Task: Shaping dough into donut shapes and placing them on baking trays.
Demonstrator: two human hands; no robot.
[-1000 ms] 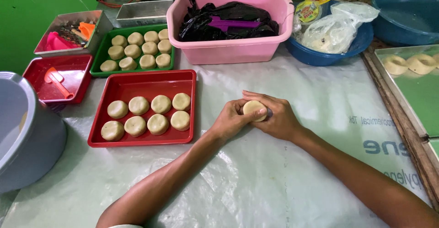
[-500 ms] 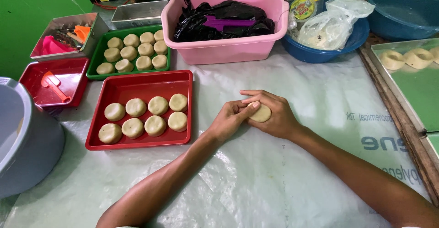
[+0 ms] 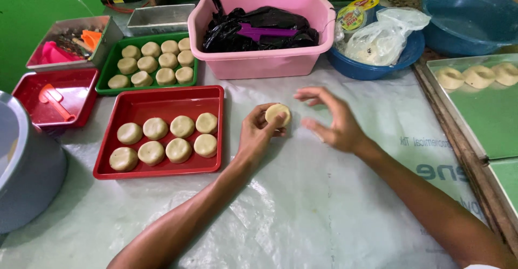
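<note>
While the left hand (image 3: 259, 134) pinches a round dough disc (image 3: 278, 114) near frame centre, the right hand (image 3: 332, 121) hovers just beside it, fingers spread and empty; hands apart. Left of them, a red tray (image 3: 213, 134) on the counter (image 3: 324, 204) carries eight similar discs.

pale dough disc (image 3: 278, 114), red tray (image 3: 213, 167), pink tub (image 3: 264, 64), green tray (image 3: 106, 75)
</note>
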